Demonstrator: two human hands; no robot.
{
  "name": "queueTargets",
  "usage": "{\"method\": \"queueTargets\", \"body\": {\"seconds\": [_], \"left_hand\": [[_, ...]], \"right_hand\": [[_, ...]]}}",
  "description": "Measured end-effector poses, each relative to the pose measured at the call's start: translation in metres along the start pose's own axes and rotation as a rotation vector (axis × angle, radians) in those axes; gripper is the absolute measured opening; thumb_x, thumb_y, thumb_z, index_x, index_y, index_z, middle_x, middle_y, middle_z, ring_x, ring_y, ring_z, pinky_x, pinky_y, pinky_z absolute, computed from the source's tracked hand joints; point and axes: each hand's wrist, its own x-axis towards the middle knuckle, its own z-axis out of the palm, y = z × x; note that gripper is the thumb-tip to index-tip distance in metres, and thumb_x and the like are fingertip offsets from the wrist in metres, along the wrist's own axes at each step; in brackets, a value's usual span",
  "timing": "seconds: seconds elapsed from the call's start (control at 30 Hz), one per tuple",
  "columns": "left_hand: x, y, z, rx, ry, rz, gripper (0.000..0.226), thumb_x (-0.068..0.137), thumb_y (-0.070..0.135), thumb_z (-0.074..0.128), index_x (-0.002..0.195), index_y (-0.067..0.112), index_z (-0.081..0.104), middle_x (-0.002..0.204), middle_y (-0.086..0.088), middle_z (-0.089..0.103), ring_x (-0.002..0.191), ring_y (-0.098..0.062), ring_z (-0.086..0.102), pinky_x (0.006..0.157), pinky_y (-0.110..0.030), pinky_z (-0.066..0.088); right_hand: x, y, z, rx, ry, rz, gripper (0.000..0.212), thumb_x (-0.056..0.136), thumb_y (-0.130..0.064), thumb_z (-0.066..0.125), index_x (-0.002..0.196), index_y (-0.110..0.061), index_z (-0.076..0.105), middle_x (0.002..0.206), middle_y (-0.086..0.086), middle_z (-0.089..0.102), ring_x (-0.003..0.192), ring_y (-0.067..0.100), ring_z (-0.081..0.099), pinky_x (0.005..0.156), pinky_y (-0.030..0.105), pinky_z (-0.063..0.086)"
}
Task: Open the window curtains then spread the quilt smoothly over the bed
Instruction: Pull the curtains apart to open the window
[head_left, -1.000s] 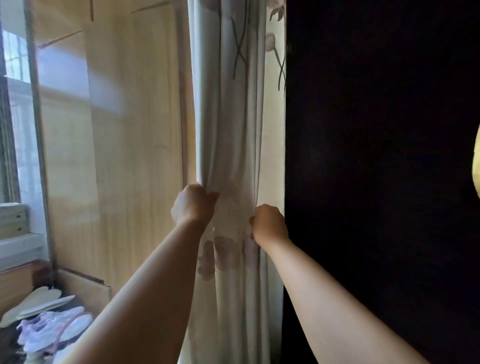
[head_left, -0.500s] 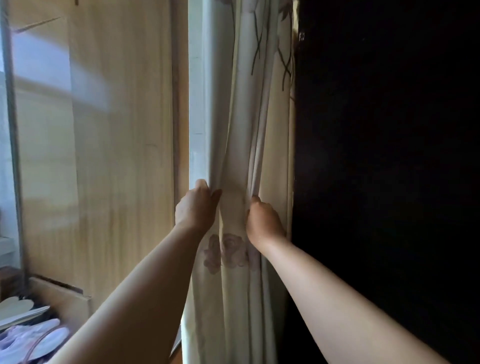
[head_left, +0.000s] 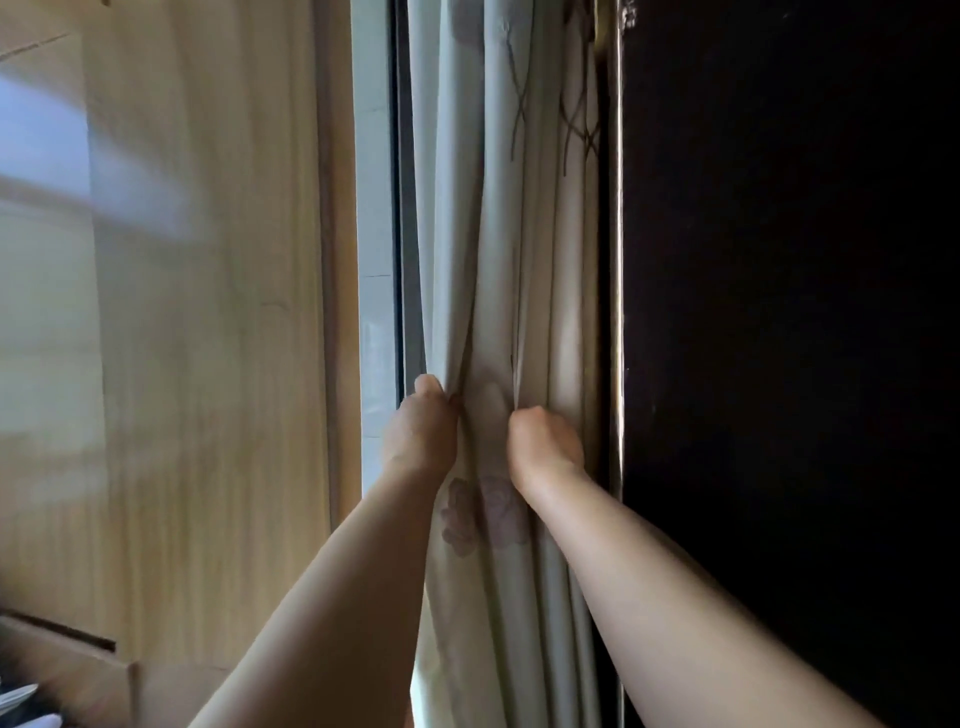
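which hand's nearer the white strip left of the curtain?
Left. The left hand grips the curtain at its edge, just beside the white strip; the right hand grips folds farther right, near the dark panel.

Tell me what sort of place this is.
Likely a room in a home, perhaps a bedroom: a floral curtain bunched beside a window frame, with a wood-grain panel to its left.
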Motion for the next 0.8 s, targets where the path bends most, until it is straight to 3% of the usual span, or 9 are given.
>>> {"method": "queueTargets", "body": {"seconds": [0.13, 0.27, 0.37, 0.5, 0.6, 0.67, 0.73, 0.8], "left_hand": [[0.012, 0.004, 0.014, -0.021, -0.022, 0.036, 0.018, 0.101, 0.025, 0.038, 0.092, 0.01, 0.033, 0.1, -0.02, 0.063, 0.088, -0.039, 0.058, 0.067, -0.037, 0.036], [0.011, 0.006, 0.016, -0.048, -0.043, 0.03, 0.024, 0.102, 0.031, 0.032, 0.091, 0.01, 0.03, 0.089, -0.016, 0.058, 0.074, -0.032, 0.046, 0.066, -0.038, 0.036], [0.006, 0.007, 0.012, -0.041, -0.042, 0.026, 0.023, 0.102, 0.03, 0.031, 0.092, 0.009, 0.029, 0.087, -0.015, 0.055, 0.074, -0.032, 0.047, 0.065, -0.037, 0.035], [-0.009, 0.009, -0.001, -0.016, -0.071, 0.049, 0.028, 0.101, 0.024, 0.032, 0.116, 0.001, 0.037, 0.106, -0.018, 0.056, 0.096, -0.038, 0.057, 0.073, -0.038, 0.04], [-0.03, 0.008, -0.014, 0.239, -0.198, 0.079, 0.031, 0.098, 0.02, 0.033, 0.124, 0.003, 0.038, 0.121, -0.015, 0.049, 0.108, -0.037, 0.052, 0.08, -0.041, 0.041], [-0.046, 0.01, -0.031, 0.357, -0.191, 0.028, 0.039, 0.097, 0.03, 0.039, 0.128, 0.007, 0.037, 0.129, -0.014, 0.043, 0.119, -0.035, 0.045, 0.092, -0.042, 0.04], [-0.058, 0.019, -0.05, 0.299, -0.144, -0.049, 0.046, 0.094, 0.039, 0.049, 0.128, 0.009, 0.04, 0.128, -0.013, 0.045, 0.118, -0.034, 0.048, 0.093, -0.04, 0.042], [-0.067, 0.031, -0.071, 0.077, -0.143, -0.127, 0.045, 0.091, 0.034, 0.058, 0.124, 0.007, 0.044, 0.12, -0.015, 0.054, 0.108, -0.035, 0.058, 0.086, -0.038, 0.048]], "right_hand": [[0.013, 0.005, 0.02, -0.037, -0.075, 0.045, 0.037, 0.092, 0.003, 0.042, 0.127, 0.001, 0.054, 0.129, 0.018, 0.056, 0.119, 0.03, 0.057, 0.091, 0.036, 0.05], [0.004, 0.003, 0.03, 0.088, -0.204, 0.157, 0.075, 0.093, -0.016, 0.049, 0.147, 0.008, 0.003, 0.153, 0.022, 0.018, 0.135, 0.032, 0.038, 0.105, 0.039, 0.04], [-0.01, 0.004, 0.02, 0.187, -0.241, 0.172, 0.087, 0.093, -0.018, 0.054, 0.148, 0.003, -0.01, 0.158, 0.018, 0.002, 0.14, 0.031, 0.03, 0.111, 0.039, 0.03], [-0.024, 0.01, 0.004, 0.325, -0.184, 0.073, 0.071, 0.092, -0.012, 0.053, 0.145, 0.001, 0.008, 0.146, 0.023, 0.027, 0.129, 0.035, 0.04, 0.101, 0.038, 0.038], [-0.036, 0.012, -0.022, 0.362, -0.192, 0.044, 0.053, 0.096, -0.006, 0.043, 0.142, 0.001, 0.018, 0.143, 0.021, 0.031, 0.129, 0.033, 0.039, 0.1, 0.035, 0.036], [-0.045, 0.013, -0.047, 0.332, -0.231, 0.011, 0.047, 0.096, -0.005, 0.039, 0.141, 0.004, 0.025, 0.142, 0.023, 0.035, 0.129, 0.035, 0.039, 0.101, 0.037, 0.036], [-0.056, 0.015, -0.072, 0.291, -0.268, -0.02, 0.041, 0.095, -0.003, 0.04, 0.135, 0.007, 0.037, 0.136, 0.025, 0.044, 0.125, 0.037, 0.045, 0.097, 0.038, 0.04], [-0.07, 0.018, -0.097, 0.251, -0.296, -0.05, 0.035, 0.095, -0.002, 0.042, 0.127, 0.011, 0.046, 0.129, 0.026, 0.052, 0.12, 0.038, 0.051, 0.091, 0.037, 0.043]]}}
